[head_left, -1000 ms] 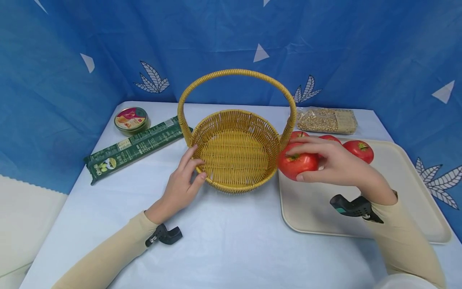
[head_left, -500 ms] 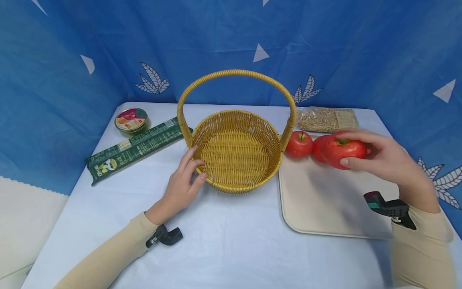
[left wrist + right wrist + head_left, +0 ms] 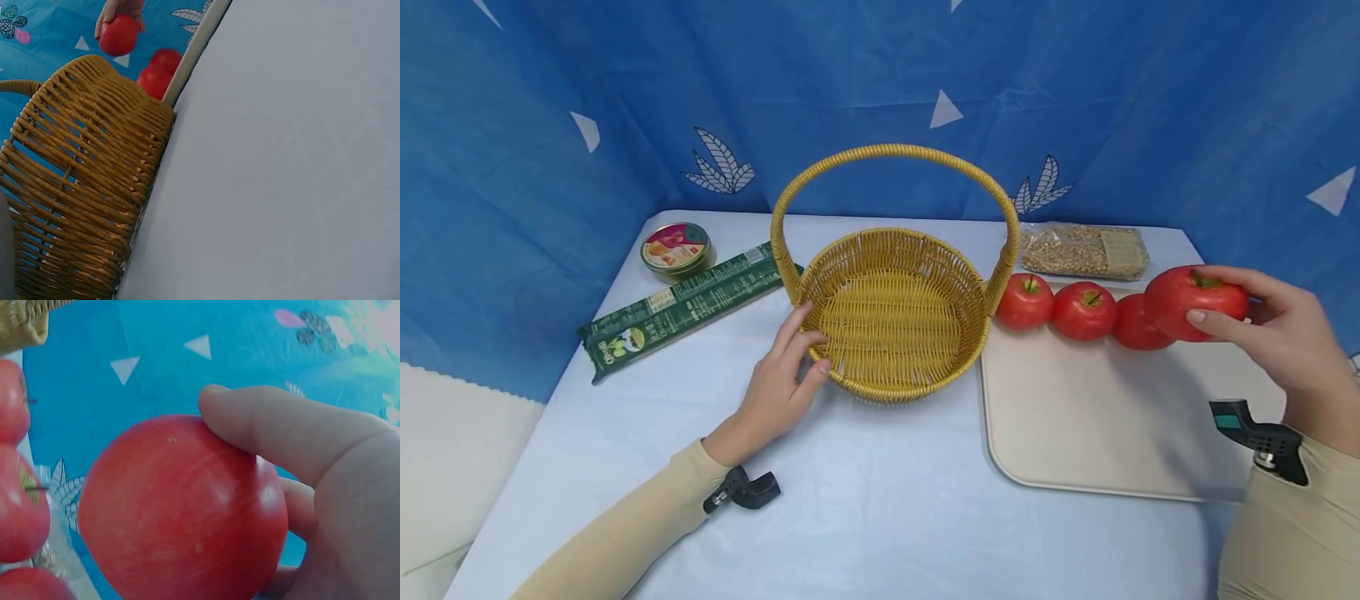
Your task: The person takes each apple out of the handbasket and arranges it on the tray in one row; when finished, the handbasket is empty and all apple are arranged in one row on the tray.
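Observation:
A round wicker basket [image 3: 887,325] with a tall arched handle stands mid-table, its inside bare. My left hand [image 3: 778,375] holds its left rim, fingertips bent over the edge; that hand's grip is out of sight in the left wrist view. At the right, my right hand [image 3: 1285,325] grips a red apple [image 3: 1195,302], thumb in front and fingers behind, as the right wrist view shows close up on the apple [image 3: 181,512]. Along the tray's back edge sit an apple [image 3: 1025,302], a second apple [image 3: 1083,311] and a third apple [image 3: 1138,323], partly covered by the held one.
A beige tray [image 3: 1105,417] lies right of the basket. Behind it is a clear bag of grains [image 3: 1084,251]. Left of the basket are a long green packet [image 3: 688,308] and a round tin [image 3: 676,250]. A blue cloth [image 3: 850,75] hangs at the back.
My right hand has carried the apple rightward from beside the basket to the far end of the apple row, uncovering the other apples. My left hand and the basket have stayed put.

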### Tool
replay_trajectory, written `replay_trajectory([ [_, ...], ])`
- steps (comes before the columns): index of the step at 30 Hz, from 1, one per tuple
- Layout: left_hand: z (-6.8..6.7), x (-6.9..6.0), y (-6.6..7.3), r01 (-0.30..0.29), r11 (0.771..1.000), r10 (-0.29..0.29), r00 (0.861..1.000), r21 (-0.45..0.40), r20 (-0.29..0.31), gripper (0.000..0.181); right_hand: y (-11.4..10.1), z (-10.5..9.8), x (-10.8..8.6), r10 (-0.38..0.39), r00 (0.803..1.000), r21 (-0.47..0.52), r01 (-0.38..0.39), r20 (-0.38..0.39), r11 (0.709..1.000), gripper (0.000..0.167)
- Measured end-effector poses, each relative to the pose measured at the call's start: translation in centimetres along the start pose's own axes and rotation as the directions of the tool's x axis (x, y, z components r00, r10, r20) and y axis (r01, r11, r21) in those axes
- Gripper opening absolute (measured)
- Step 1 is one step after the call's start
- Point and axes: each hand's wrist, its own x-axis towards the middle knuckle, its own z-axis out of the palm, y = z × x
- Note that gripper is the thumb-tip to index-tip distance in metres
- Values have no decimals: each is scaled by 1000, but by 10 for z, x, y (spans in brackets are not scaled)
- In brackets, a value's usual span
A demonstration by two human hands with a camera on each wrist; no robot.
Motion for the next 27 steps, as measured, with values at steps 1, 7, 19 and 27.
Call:
replay_trajectory([
  [1, 0, 0, 0, -1, 1000, 1, 1000, -1, 0, 69, 3, -1, 0, 22, 1000, 4, -22, -17, 1000, 58],
  [7, 0, 0, 0, 4, 1000, -4, 1000, -2, 4, 69, 20, -1, 6, 160, 981, 62, -154, -110, 986, 58],
  [19, 0, 0, 1, 4, 1000, -4, 1000, 1, 3, 71, 48, 5, 22, 456, 865, 453, -327, -210, 829, 61],
  [27, -1, 2, 1, -4, 1000, 4, 1000, 11, -8, 72, 75, 10, 25, 549, 810, 524, -383, -206, 761, 68],
])
